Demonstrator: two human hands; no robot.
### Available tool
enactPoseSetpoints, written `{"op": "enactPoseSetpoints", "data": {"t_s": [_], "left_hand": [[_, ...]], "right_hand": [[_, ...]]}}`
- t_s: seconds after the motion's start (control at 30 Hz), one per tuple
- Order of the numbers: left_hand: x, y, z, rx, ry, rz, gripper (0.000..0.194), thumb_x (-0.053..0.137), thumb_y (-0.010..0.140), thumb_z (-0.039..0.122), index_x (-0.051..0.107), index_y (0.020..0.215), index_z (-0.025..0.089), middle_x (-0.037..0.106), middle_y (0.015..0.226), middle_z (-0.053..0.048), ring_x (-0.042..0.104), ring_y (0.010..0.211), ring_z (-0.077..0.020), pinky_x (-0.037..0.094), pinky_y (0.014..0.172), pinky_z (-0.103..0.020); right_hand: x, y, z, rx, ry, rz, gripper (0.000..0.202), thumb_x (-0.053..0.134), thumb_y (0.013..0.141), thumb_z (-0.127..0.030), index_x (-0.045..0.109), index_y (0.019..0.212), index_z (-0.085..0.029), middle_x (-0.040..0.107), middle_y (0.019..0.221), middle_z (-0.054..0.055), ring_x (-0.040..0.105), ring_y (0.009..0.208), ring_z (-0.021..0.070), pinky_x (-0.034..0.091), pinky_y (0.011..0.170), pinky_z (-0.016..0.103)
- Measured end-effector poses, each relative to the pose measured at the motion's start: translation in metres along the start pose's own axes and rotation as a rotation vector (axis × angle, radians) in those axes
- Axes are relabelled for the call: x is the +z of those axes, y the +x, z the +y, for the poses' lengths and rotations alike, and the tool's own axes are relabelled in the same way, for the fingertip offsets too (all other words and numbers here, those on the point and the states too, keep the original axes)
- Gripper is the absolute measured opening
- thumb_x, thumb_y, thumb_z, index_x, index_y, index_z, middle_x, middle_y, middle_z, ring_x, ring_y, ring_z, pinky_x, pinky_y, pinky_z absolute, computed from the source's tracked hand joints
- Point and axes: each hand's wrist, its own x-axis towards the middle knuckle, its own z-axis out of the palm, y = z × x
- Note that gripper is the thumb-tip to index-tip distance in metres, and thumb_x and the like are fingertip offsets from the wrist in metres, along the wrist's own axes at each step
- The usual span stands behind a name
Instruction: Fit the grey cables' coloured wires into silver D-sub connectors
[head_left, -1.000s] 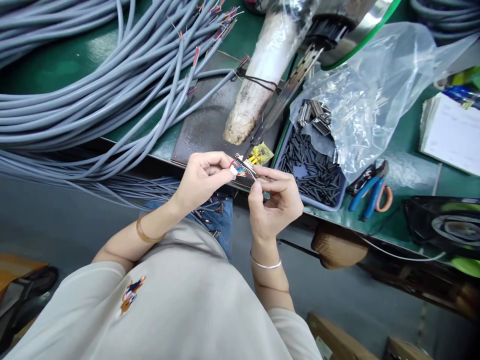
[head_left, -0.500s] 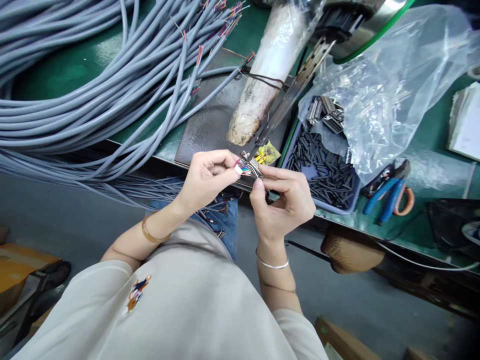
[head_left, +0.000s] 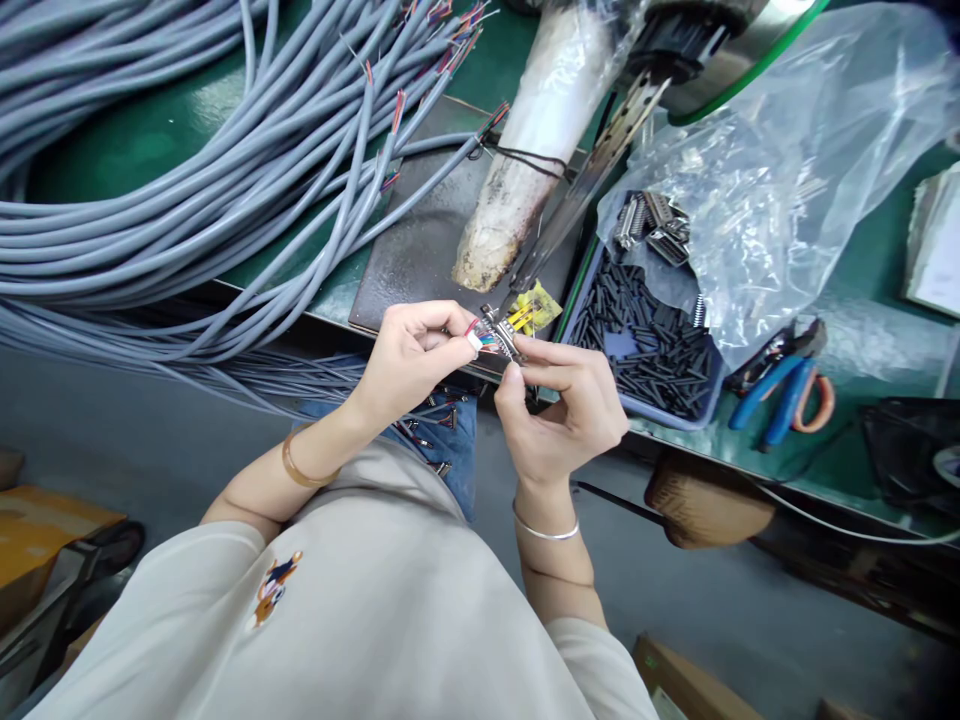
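At the bench edge, my left hand [head_left: 420, 350] is closed, pinching a bundle of thin coloured wires [head_left: 487, 341] between thumb and forefinger. The wire ends lie against a small metal multi-pin connector [head_left: 504, 332]. My right hand [head_left: 566, 400] closes thumb and forefinger at the near end of that connector. Whether a thin strand is also in its fingertips is too small to tell. Just above the connector is the lower end of a long dark metal rod [head_left: 555, 235], like a soldering iron. A yellow piece [head_left: 536, 308] lies right behind.
Grey cables [head_left: 225, 220] with stripped ends cover the left bench. A white wrapped tube [head_left: 510, 170] slants over a dark plate [head_left: 405, 250]. To the right are a blue bin [head_left: 701, 412] of black sleeves, metal connectors [head_left: 652, 225], a plastic bag [head_left: 810, 180] and blue-handled pliers [head_left: 787, 395].
My right hand has shifted slightly left, and more of the connector's near end shows. My left hand has barely moved and keeps its pinch on the wires.
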Motion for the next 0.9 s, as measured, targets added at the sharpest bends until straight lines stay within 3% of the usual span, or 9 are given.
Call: {"op": "enactPoseSetpoints", "data": {"t_s": [0.5, 0.73, 0.9], "left_hand": [[0.0015, -0.0019, 0.0053, 0.062, 0.089, 0.033, 0.017, 0.068, 0.073, 0.014, 0.059, 0.059, 0.015, 0.068, 0.072, -0.001, 0.054, 0.062, -0.0077, 0.044, 0.057, -0.02], [-0.0007, -0.0018, 0.0037, -0.001, 0.055, 0.019, 0.017, 0.069, 0.072, 0.014, 0.059, 0.057, 0.014, 0.067, 0.072, -0.001, 0.053, 0.063, -0.0071, 0.044, 0.058, -0.019], [-0.004, -0.0037, 0.0065, -0.052, 0.014, -0.034, 0.015, 0.072, 0.071, 0.015, 0.064, 0.058, 0.013, 0.067, 0.069, -0.002, 0.054, 0.061, -0.0074, 0.044, 0.056, -0.019]], "right_hand": [[-0.0009, 0.0068, -0.0034, -0.034, -0.052, -0.016, 0.015, 0.077, 0.083, -0.011, 0.068, 0.086, -0.023, 0.078, 0.098, 0.0, 0.074, 0.085, 0.0144, 0.06, 0.078, 0.029], [-0.0009, -0.0003, -0.0014, -0.119, -0.089, -0.033, 0.018, 0.075, 0.082, -0.009, 0.062, 0.085, -0.021, 0.079, 0.102, 0.003, 0.075, 0.083, 0.0146, 0.06, 0.073, 0.026], [-0.0017, 0.0003, -0.0021, 0.035, 0.036, -0.029, 0.016, 0.074, 0.084, -0.01, 0.064, 0.085, -0.022, 0.079, 0.097, 0.001, 0.076, 0.086, 0.0165, 0.062, 0.077, 0.031]]}}
